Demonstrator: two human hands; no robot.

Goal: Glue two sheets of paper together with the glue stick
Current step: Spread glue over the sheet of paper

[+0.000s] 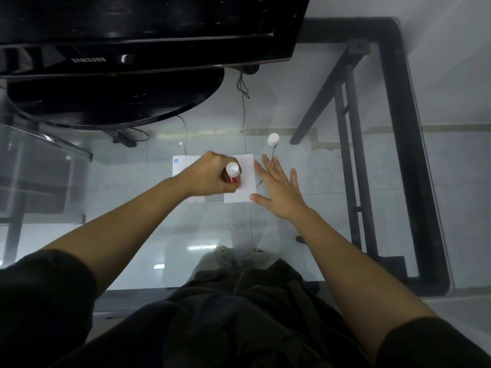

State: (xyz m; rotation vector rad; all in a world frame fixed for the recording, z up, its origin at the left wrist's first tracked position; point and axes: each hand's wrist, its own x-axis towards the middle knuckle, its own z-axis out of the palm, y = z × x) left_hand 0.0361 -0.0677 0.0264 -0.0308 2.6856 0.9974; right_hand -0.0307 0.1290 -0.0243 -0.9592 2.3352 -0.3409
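Mid-bench, left hand (210,173) grips glue stick (233,173) on sheet (245,179); right hand (279,187), open, lies beside it, so paper may drag.

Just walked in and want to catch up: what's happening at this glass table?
A person is gluing paper. Their left hand grips a red glue stick with its lower end down on a white sheet of paper on the glass table. The right hand is open, fingers spread, at the sheet's right edge. The white cap stands apart, beyond the right hand. A monitor sits behind.
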